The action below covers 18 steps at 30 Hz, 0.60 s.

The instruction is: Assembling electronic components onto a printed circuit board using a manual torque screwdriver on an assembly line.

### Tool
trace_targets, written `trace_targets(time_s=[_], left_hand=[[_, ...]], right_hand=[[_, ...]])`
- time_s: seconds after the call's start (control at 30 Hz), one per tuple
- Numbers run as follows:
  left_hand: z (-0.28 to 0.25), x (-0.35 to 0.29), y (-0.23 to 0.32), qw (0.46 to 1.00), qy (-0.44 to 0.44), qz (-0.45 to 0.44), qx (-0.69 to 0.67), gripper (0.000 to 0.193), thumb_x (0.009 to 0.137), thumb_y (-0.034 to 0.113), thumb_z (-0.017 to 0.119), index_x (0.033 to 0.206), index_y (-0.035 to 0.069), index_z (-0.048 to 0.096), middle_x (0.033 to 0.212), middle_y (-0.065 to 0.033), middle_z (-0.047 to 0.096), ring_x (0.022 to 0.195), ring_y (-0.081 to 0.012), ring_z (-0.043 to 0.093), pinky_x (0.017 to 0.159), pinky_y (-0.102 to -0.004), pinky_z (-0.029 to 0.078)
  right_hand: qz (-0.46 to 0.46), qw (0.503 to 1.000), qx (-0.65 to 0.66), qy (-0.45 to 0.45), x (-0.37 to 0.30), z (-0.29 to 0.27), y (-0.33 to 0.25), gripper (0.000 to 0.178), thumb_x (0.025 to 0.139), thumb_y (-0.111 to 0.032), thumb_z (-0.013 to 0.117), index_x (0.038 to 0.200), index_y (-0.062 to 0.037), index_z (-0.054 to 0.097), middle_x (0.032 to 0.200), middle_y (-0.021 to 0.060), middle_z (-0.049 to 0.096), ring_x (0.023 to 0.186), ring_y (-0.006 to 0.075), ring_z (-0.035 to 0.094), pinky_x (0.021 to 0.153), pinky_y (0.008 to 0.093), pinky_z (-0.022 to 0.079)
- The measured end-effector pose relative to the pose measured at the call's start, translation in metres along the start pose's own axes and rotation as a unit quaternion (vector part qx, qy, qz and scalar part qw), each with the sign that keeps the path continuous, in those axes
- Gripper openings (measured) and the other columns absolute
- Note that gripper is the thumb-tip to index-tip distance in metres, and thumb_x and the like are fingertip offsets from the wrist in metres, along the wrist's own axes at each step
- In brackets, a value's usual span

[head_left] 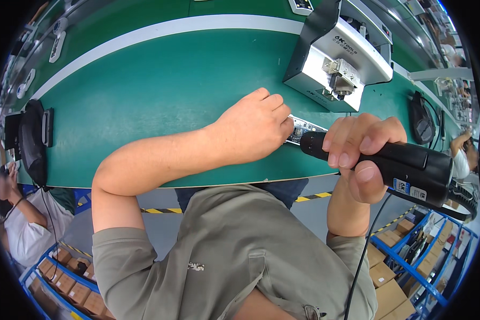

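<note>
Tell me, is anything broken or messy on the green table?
Nothing stands out. The left hand presses a small metal part flat on the green belt, and the right hand grips a black electric screwdriver against it. The grey machine sits square; no spills or damage show.

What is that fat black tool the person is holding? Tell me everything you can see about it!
The black tool looks like a powered screwdriver: a thick, round, smooth body, probably plastic, with small stickers on its side. It lies nearly level, its narrower ribbed nose pointing left at a small shiny part on the green belt. The right hand wraps around it, fingers over the top, thumb on the side. The left hand holds the shiny part steady. A thin black cord hangs down below it.
</note>
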State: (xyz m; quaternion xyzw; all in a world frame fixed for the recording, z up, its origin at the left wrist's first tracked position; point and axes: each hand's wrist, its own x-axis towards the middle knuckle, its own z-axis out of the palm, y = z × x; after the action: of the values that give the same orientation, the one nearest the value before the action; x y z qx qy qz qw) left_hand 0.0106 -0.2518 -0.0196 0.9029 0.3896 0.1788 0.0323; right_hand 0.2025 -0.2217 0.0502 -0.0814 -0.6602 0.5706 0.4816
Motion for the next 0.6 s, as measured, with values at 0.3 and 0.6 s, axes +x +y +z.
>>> trace_targets(time_s=[0.3,0.6], left_hand=[[0.004,-0.002,-0.002,0.999,0.041,0.004,-0.004,0.028,0.071,0.026,0.072,0.091,0.009,0.060,0.096,-0.0052,0.056,0.088,-0.0223,0.052,0.081,-0.0342,0.041],[0.004,-0.003,0.004,0.988,0.145,0.006,0.059,0.012,0.079,0.019,0.058,0.086,0.010,0.062,0.080,-0.0076,0.056,0.076,-0.0229,0.051,0.073,-0.0350,0.039]], right_hand=[[0.008,0.999,-0.013,0.033,-0.002,0.007,0.002,0.024,0.082,-0.015,0.063,0.101,-0.0067,0.051,0.070,0.0043,0.057,0.058,0.0155,0.056,0.063,0.0301,0.049],[-0.031,0.995,0.018,0.098,-0.038,-0.042,-0.036,0.030,0.090,-0.023,0.059,0.114,-0.0066,0.053,0.075,0.0025,0.056,0.063,0.0135,0.052,0.066,0.0285,0.044]])
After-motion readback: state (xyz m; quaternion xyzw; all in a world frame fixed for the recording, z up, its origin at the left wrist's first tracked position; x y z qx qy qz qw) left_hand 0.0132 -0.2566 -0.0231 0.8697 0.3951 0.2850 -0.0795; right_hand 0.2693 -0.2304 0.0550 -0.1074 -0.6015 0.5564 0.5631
